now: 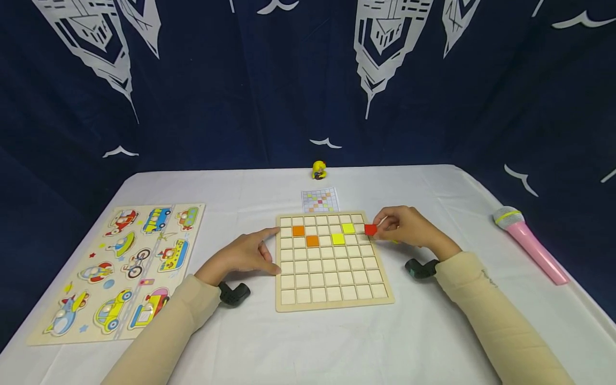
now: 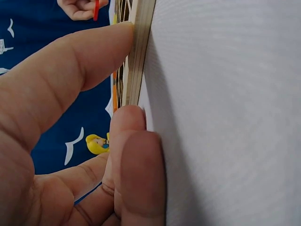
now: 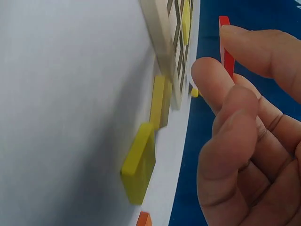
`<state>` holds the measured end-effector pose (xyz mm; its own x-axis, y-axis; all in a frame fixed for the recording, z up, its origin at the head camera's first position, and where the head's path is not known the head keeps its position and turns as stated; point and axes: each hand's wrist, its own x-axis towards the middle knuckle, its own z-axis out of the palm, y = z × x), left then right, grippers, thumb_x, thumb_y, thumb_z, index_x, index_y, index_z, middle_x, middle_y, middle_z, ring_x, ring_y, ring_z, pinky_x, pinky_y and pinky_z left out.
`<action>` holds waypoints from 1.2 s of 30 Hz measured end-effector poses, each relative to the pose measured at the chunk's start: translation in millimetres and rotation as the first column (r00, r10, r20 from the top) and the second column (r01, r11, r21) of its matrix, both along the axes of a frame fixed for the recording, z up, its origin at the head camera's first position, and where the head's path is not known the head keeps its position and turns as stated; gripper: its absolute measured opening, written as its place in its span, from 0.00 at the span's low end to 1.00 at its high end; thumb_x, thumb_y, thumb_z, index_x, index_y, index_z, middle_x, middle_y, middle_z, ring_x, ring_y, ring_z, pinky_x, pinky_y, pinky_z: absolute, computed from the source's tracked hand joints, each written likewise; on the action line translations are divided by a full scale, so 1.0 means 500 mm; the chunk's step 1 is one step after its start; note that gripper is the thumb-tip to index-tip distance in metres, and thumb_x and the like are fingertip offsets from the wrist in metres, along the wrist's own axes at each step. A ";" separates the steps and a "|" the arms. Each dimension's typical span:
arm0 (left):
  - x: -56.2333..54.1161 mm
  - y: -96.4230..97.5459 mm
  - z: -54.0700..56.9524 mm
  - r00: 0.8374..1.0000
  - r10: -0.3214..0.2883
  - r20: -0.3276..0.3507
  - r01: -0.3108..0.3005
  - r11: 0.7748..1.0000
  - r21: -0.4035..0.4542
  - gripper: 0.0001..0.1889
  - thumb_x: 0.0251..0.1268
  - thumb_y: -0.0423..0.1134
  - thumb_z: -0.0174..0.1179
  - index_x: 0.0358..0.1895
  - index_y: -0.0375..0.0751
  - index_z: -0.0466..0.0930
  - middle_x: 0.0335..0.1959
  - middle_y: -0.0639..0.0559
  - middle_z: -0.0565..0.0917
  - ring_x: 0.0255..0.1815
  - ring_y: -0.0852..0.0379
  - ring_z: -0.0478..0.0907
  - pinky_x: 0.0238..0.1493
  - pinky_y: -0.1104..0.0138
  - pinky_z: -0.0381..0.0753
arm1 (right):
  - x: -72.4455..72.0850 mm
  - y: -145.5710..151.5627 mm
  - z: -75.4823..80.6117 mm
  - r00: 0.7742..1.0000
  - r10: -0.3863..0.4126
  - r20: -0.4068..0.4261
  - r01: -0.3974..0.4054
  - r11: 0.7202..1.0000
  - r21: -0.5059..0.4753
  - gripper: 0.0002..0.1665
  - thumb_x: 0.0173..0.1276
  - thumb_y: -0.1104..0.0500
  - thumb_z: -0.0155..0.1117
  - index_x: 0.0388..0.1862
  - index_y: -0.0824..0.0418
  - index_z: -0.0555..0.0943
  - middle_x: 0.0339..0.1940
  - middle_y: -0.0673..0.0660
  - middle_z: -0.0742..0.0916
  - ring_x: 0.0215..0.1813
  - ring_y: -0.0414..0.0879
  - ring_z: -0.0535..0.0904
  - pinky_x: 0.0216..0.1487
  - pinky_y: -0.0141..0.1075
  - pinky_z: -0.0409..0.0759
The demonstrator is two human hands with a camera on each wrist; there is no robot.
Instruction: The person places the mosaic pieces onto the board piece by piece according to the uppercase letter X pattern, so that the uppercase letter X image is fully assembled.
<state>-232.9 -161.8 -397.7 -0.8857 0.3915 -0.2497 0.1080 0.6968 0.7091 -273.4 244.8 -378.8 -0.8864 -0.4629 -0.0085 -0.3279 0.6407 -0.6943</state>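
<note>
A wooden grid board (image 1: 334, 308) lies on the white table, with two orange tiles (image 1: 298, 231) and two yellow tiles (image 1: 338, 239) in its cells. My left hand (image 1: 245, 252) rests at the board's left edge, thumb and index finger spread apart and touching its side. Over the board's upper right edge, my right hand (image 1: 406, 227) pinches a red square tile (image 1: 370, 230) between thumb and finger. The right wrist view shows the red tile (image 3: 229, 61) raised off the board. Beside the board there, loose yellow tiles (image 3: 140, 162) and an orange one (image 3: 144, 219) lie on the cloth.
A printed pattern card (image 1: 320, 200) lies just behind the board, a small yellow figure (image 1: 318, 170) farther back. At left is a vehicle picture puzzle (image 1: 115, 289); at right, a pink toy microphone (image 1: 536, 251). A dark blue patterned curtain (image 1: 289, 96) hangs behind.
</note>
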 end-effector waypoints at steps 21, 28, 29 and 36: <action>-0.003 -0.002 -0.002 1.000 -0.012 -0.006 0.012 1.000 -0.003 0.55 0.53 0.37 0.83 0.84 0.35 0.62 0.33 0.49 0.85 0.35 0.54 0.78 0.46 0.61 0.75 | -0.003 -0.079 -0.006 0.994 0.100 -0.038 -0.101 0.995 -0.011 0.13 0.66 0.63 0.81 0.45 0.64 0.86 0.35 0.50 0.91 0.34 0.44 0.78 0.41 0.33 0.75; -0.001 0.000 -0.001 1.000 -0.010 -0.002 0.010 1.000 0.003 0.55 0.52 0.37 0.83 0.84 0.35 0.62 0.33 0.49 0.85 0.35 0.54 0.78 0.45 0.62 0.75 | -0.008 -0.108 -0.008 0.990 0.128 -0.050 -0.130 0.991 -0.032 0.12 0.67 0.63 0.80 0.45 0.63 0.87 0.39 0.51 0.91 0.38 0.45 0.79 0.44 0.33 0.77; -0.001 0.000 -0.001 1.000 -0.011 -0.002 0.011 1.000 0.004 0.55 0.52 0.37 0.83 0.84 0.35 0.62 0.33 0.49 0.85 0.35 0.54 0.78 0.45 0.62 0.75 | -0.009 -0.112 -0.008 0.990 0.134 -0.051 -0.135 0.990 -0.033 0.11 0.67 0.64 0.79 0.45 0.63 0.87 0.39 0.51 0.91 0.38 0.45 0.79 0.44 0.33 0.77; 0.001 -0.001 0.002 1.000 -0.009 -0.005 0.009 1.000 0.003 0.55 0.52 0.37 0.83 0.84 0.36 0.62 0.33 0.49 0.84 0.35 0.54 0.77 0.44 0.62 0.75 | -0.011 -0.132 -0.009 0.986 0.157 -0.050 -0.158 0.987 -0.029 0.11 0.67 0.65 0.78 0.47 0.64 0.87 0.41 0.54 0.92 0.36 0.46 0.78 0.41 0.34 0.77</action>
